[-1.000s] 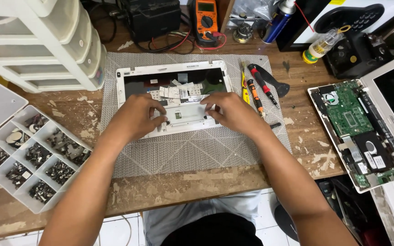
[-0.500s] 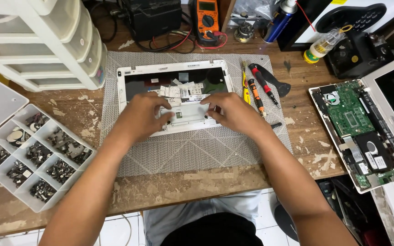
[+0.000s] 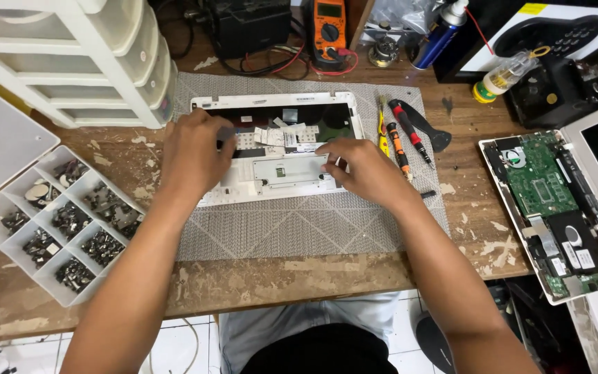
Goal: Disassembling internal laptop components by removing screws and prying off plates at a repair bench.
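Head view of a wooden tabletop (image 3: pixel 257 280) carrying a grey mat (image 3: pixel 299 225). On the mat lies a white laptop case (image 3: pixel 278 181), inner side up, with a dark cavity along its far edge and pale tape pieces (image 3: pixel 286 135) near the middle. The left hand (image 3: pixel 192 156) rests on the case's left part, fingers (image 3: pixel 221 133) curled down onto the surface near the cavity, gripping nothing visible. The right hand (image 3: pixel 368 170) lies on the case's right part, fingers (image 3: pixel 328 151) bent and pressed at the edge of the metal plate (image 3: pixel 288 170); whether they pinch something cannot be told. Just right of the case lie screwdrivers (image 3: pixel 399 142). A parts tray (image 3: pixel 60 225) of screws sits at left, a white drawer unit (image 3: pixel 77 59) beyond it. An opened laptop (image 3: pixel 555 208) with green board lies at right; a multimeter (image 3: pixel 329 28) stands at the far edge.
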